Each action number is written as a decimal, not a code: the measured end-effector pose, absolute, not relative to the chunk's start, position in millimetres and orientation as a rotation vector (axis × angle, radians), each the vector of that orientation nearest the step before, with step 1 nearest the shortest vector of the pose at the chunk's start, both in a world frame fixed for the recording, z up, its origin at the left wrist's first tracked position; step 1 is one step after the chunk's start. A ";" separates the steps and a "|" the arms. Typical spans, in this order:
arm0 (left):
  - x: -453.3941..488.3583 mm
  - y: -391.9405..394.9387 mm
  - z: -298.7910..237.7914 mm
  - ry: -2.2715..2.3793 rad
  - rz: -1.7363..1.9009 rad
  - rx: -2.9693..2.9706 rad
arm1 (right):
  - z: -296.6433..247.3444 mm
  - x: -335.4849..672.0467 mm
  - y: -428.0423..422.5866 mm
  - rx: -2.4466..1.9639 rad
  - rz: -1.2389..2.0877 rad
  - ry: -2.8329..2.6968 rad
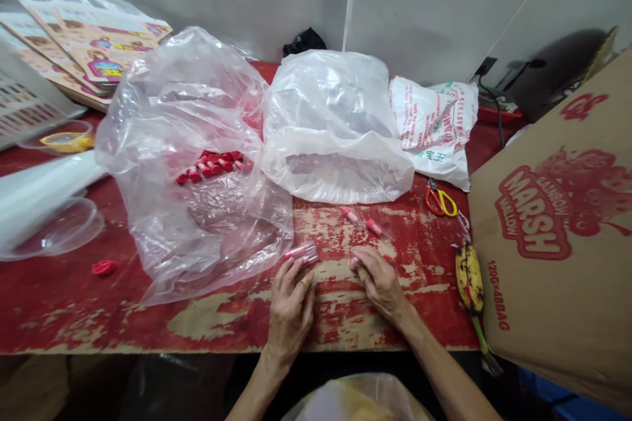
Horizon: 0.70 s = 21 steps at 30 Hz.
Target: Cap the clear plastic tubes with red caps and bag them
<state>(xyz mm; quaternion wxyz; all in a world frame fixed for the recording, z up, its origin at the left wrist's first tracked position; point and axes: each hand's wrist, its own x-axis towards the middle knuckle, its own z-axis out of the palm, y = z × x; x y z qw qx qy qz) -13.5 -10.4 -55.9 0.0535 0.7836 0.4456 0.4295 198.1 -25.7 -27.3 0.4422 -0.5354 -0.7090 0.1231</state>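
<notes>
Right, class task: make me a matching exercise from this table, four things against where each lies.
1 small red plastic caps
2 orange-and-yellow-handled scissors
3 spotted yellow banana
4 bundle of clear pink-ended tubes

A lying along the brown cardboard box
B touching fingers of the left hand
C inside the crumpled clear plastic bag
D at the edge of the printed white bag

Pairs: 1-C, 2-D, 3-A, 4-B

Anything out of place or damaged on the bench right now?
One red cap lies alone on the table, left of the clear bag holding the other caps. A blackened banana lies beside the cardboard box. The table's red paint is worn off in patches.
</notes>
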 end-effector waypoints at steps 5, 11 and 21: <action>-13.7 -11.2 -56.5 1.359 1.317 2.363 | -33.8 194.7 -22.5 -1.337 0.178 -1.801; -13.8 -11.2 -55.8 1.350 1.281 2.425 | -29.4 196.7 -24.4 -1.432 0.223 -1.710; -14.7 -10.8 -57.1 1.366 1.288 2.414 | -24.9 175.2 16.4 -1.473 0.559 -1.548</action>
